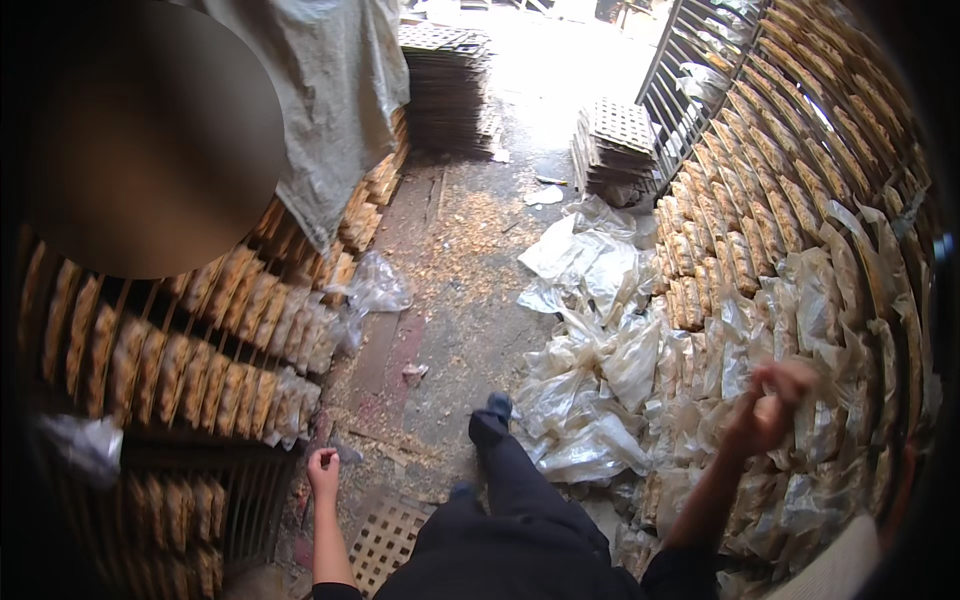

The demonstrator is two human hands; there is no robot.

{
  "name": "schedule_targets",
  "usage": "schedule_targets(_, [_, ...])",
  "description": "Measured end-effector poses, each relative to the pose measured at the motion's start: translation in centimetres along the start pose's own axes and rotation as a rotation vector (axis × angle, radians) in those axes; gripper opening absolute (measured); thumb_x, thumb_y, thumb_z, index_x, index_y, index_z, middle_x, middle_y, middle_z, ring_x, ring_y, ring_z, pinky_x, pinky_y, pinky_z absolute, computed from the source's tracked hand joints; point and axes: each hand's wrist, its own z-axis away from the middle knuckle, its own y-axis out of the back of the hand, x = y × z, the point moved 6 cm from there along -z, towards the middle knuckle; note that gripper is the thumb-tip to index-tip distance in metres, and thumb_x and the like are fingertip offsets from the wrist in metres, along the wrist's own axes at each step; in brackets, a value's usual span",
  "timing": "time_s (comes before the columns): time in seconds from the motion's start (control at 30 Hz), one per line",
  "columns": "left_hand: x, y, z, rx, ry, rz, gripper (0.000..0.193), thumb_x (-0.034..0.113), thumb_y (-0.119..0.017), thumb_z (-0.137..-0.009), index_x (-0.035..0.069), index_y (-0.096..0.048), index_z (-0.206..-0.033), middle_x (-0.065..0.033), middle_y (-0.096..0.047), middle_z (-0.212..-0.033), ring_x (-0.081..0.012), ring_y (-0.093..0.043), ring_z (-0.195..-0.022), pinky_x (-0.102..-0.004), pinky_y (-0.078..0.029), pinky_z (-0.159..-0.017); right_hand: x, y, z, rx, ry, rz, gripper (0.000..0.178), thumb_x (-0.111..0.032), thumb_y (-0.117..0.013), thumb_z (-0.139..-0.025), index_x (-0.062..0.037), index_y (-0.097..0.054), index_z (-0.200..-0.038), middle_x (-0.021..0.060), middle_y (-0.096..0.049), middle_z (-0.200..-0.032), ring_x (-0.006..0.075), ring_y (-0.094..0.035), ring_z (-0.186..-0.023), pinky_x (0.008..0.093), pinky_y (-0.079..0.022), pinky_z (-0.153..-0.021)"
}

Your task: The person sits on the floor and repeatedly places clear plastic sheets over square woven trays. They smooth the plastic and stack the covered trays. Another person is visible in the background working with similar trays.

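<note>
Right hand (768,408) curled, blurred, grip unclear; it is nearer the translucent, crumpled plastic sheeting (815,300) draped over tan layered stacks (715,215), long axis roughly along the aisle. Left hand (323,470): fingers bent, hold unclear, well apart, above chip-littered floor (430,330).

A dark, worn floor (445,345) runs down the middle, strewn with pale brown crumbs (480,225) (thicker farther up). Along its right side lies a crumpled heap of clear plastic sheeting (590,400); beyond that stand a taller stack (445,95) at left and a lower stack (615,135) at right, both of latticed panels. One latticed panel (385,545) lies near the lower edge. At left, a barred rack (265,500) bears rows of brownish bundles (165,358)
</note>
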Motion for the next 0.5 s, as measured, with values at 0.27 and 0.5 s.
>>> schedule_targets(0.27, [13.1,-20.0,-19.4,-0.393,0.187,-0.045,0.016,0.014,-0.062,-0.075,0.002,-0.061,-0.086,-0.0065,-0.061,-0.069,-0.0146,-0.057,-0.062,-0.0263,-0.046,-0.061,19.6,-17.4,30.3,-0.335,-0.809,0.348,0.026,-0.008,-0.066,-0.068,-0.0015,-0.046,-0.054,0.0119,-0.049,-0.057,0.0277,-0.046,-0.057,0.0374,-0.036,-0.054])
schedule_targets(0.5, [15.4,-35.0,-31.3,-0.750,0.026,-0.523,0.031,0.029,-0.059,-0.077,-0.001,-0.061,-0.085,-0.0141,-0.062,-0.074,-0.0233,-0.061,-0.069,-0.0312,-0.047,-0.065,25.9,-30.1,47.0,-0.814,-1.741,0.034,0.021,-0.017,-0.061,-0.076,0.0015,-0.055,-0.083,0.0087,-0.058,-0.064,0.0157,-0.055,-0.053,0.0292,-0.046,-0.050])
